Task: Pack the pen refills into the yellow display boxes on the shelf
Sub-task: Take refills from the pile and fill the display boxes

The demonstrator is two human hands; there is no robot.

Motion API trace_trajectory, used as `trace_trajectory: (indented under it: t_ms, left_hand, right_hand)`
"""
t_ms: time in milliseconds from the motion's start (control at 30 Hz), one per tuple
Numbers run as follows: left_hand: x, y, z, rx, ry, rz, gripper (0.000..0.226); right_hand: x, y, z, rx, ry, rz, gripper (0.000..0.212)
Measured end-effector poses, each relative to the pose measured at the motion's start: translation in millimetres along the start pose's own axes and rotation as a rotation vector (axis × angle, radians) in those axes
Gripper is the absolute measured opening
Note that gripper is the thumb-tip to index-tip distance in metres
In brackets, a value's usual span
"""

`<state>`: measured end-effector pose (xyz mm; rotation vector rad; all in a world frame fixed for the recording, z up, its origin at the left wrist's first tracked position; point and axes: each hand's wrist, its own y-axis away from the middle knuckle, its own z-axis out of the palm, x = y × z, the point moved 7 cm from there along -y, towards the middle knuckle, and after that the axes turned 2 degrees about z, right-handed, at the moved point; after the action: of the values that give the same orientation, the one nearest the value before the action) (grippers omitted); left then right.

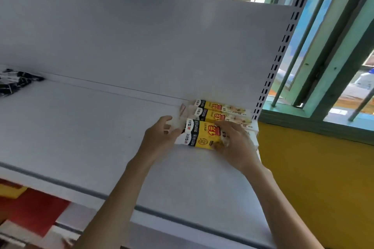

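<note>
Left grip: the left hand is closed, its fingers curled round a pale translucent piece at the left end of the near yellow display box. Whether this piece is a flap or a wrapper cannot be told.
Right grip: the right hand is closed on the right half of the same box, fingers over the top and thumb at the near edge.
Reason for hold: judged, the right hand steadies the box while the left works at its end.
Box position: it lies flat on the white shelf, printed face up.
Pen refills: none can be made out singly. They are presumably inside the box or in the pale piece.
Behind the box: two matching boxes lie parallel and side by side against the back panel, apparently a row being built outward.
Right of the box: the perforated upright and the shelf's end are near, so a sideways push risks a fall.
Far left of the box: a dark bundle lies well apart.
</note>
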<state>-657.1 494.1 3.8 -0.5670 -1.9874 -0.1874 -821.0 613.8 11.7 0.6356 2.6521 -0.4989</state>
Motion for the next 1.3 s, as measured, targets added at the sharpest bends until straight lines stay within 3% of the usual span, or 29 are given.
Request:
trace_trajectory:
  t_ms: [100, 167, 267, 400, 500, 567, 700, 800, 867, 1067, 1300]
  left_hand:
    - [-23.1, 17.1, -23.8, -0.052, -0.264, 0.091, 0.046]
    - [-49.6, 31.4, -48.8, -0.063, -0.400, 0.074, 0.042]
    - [-88.5, 59.3, -92.3, -0.037, -0.429, 0.057, 0.040]
    - [-130.6, 130.8, -179.0, 0.300, -0.361, 0.130, 0.035]
    - [-196.1, 201.6, -241.3, 0.492, -0.451, -0.104, 0.038]
    - [-243.1, 251.2, -267.0, 0.447, -0.490, -0.323, 0.036]
    - [-324.5, 345.6, -285.3, 0.152, -0.547, -0.639, 0.043]
    - [-369.3, 411.5, -288.3, -0.117, -0.417, -0.957, 0.054]
    - [-385.1, 438.8, -291.7, -0.215, -0.330, -1.081, 0.056]
    - [-419.9, 463.4, -321.0, -0.159, -0.204, -1.151, 0.054]
    - [-469.9, 465.4, -396.1, -0.120, -0.194, -1.224, 0.053]
  right_hand:
    - [-10.1, -2.1, 14.7, 0.034, 0.288, 0.040, 0.053]
    - [-35.7, 1.9, 25.7, 0.023, 0.267, 0.072, 0.056]
    - [-114.2, 19.4, 53.1, -0.021, 0.177, -0.137, 0.061]
    - [-233.0, 72.2, 107.5, -0.143, -0.068, -0.452, 0.057]
    - [-310.2, 129.8, 159.0, -0.225, -0.157, -0.690, 0.057]
    - [-347.7, 169.6, 209.8, -0.340, -0.138, -0.802, 0.059]
    - [-390.7, 236.8, 313.6, -0.707, 0.102, -0.862, 0.057]
    - [-409.3, 277.4, 365.9, -0.998, 0.165, -0.795, 0.064]
    - [-423.5, 298.4, 389.3, -1.095, 0.215, -0.799, 0.059]
    - [-474.9, 328.3, 453.3, -1.319, 0.388, -0.828, 0.060]
    - [-605.7, 308.1, 512.4, -1.312, 0.287, -0.871, 0.056]
